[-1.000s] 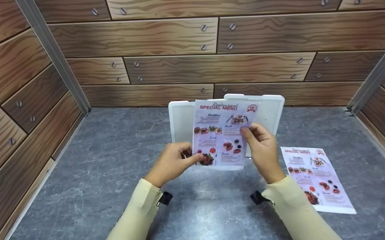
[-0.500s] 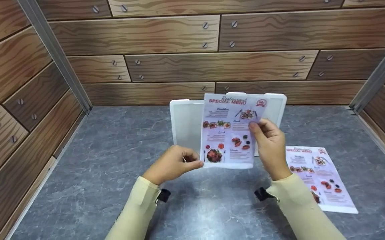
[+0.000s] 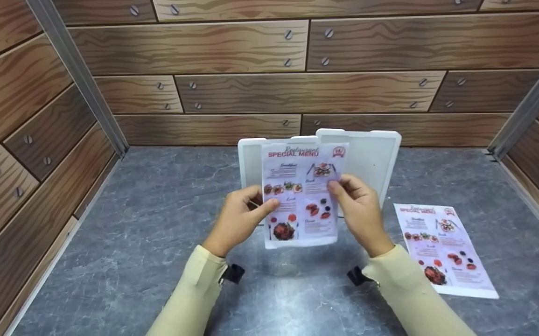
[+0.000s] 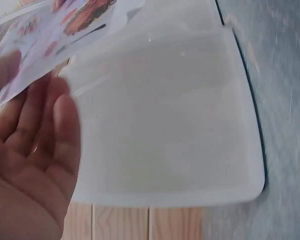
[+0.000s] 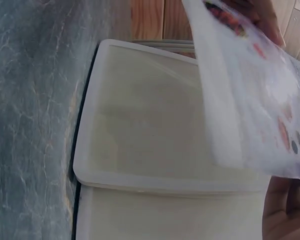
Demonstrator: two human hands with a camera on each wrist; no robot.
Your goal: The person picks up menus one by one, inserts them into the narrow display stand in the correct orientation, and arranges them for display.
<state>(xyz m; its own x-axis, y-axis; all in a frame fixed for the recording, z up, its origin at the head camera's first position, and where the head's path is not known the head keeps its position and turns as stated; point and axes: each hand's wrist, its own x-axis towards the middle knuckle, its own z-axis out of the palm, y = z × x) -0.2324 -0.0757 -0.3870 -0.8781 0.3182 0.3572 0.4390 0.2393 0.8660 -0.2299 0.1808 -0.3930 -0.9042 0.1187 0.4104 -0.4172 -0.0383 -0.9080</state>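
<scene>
A printed paper menu (image 3: 301, 205), headed "Special Menu", is held up in front of me at the middle of the table. My left hand (image 3: 236, 217) pinches its left edge, thumb in front and fingers behind. On the opposite edge my right hand (image 3: 360, 212) pinches it higher up in the same way. Behind the paper stand two white-rimmed, pale panels (image 3: 367, 158), upright and partly overlapping; the menu hides much of them. In the left wrist view, a panel (image 4: 160, 125) fills the space beyond the fingers. A second matching menu (image 3: 446, 252) lies flat on the table, right of my right forearm.
The grey marbled table (image 3: 148, 233) runs back to a wood-patterned wall (image 3: 232, 93). Similar side walls with metal corner strips (image 3: 78, 79) bound it at left and right. A black wrist strap piece (image 3: 235, 274) sticks out inward from the left sleeve.
The held menu first shifted right and up as my left hand slipped to its lower corner, then came back left and down. My left hand now grips higher on its edge.
</scene>
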